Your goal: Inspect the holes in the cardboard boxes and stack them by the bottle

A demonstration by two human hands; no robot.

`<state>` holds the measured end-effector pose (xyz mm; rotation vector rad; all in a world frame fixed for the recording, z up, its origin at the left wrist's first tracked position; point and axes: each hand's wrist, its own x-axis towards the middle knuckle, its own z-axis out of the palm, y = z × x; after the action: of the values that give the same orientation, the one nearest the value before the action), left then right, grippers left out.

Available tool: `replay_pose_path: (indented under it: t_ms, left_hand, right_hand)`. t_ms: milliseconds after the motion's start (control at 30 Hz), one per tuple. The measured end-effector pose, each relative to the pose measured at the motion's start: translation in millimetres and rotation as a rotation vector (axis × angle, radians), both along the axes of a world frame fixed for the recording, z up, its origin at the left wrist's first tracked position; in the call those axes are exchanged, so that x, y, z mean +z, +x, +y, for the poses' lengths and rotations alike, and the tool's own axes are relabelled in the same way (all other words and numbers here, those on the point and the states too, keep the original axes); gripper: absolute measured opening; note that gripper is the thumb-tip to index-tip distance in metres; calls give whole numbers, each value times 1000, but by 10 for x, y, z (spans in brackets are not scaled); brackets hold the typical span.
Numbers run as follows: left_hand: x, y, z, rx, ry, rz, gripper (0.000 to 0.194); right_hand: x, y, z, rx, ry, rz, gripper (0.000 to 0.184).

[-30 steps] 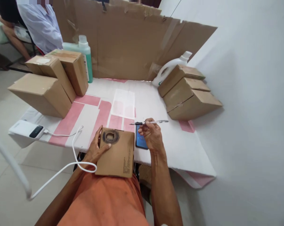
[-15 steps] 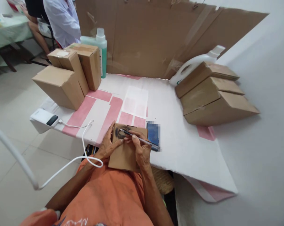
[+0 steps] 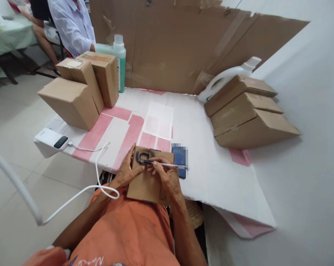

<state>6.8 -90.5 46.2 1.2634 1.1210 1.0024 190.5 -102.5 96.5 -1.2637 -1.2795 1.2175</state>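
Observation:
A brown cardboard box [image 3: 147, 184] rests between my body and the table's near edge. Dark ink marks [image 3: 144, 153] ring a small shape near its far left corner. My left hand [image 3: 128, 168] grips the box's left side, thumb on the top face and fingers along the edge. In my right hand [image 3: 168, 175] is a pen [image 3: 161, 163], pinched between thumb and fingers, its dark tip touching the inked patch. Right of the box lies a dark blue flat object [image 3: 180, 155], partly blurred out, probably a phone.
Several cardboard boxes stand left [image 3: 75, 99] and right [image 3: 238, 114]. Behind them are a green liquid bottle [image 3: 121, 70] and a white jug [image 3: 224, 77]. A white power bank [image 3: 50, 138] trails a white cable [image 3: 81, 192]. A cardboard panel [image 3: 167, 48] closes the back; a seated person [image 3: 72, 26] is beyond.
The pen tip has moved down and slightly left on the inked patch, and the pen lies flatter. My right hand has shifted a little nearer and right. My left hand stays on the box.

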Motion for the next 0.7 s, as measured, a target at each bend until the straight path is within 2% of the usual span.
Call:
replay_pose_path:
  t_ms: [100,233,333,433,533,600,700]
  left_hand:
    - [24,-31,-7,-34,14,14,102]
    - [25,-44,-14,-37,-7,-16,103]
    - [-1,-44,-10,-41,-12,-51,107]
    - [-29,-47,-6,-55,-31,-63,110]
    - [-34,-51,-7,-48,-67,-81,114]
    - [-28,-58,-10,-37,-75,-96,115]
    - [-34,-77,-10,-42,-87,-129,113]
  right_hand:
    - [24,117,-4,-37,-14,-34,26]
    - [14,291,14,-152,-7,-35,26]
    - [17,339,135,-238,-1,-4,28]
    - [80,306,428,-265,45,53,34]
    - [191,287,876,-270,132,119,36]
    - [246,326,1196,-262,86,-41,31]
    - [231,445,1586,-195,-127,-456,25]
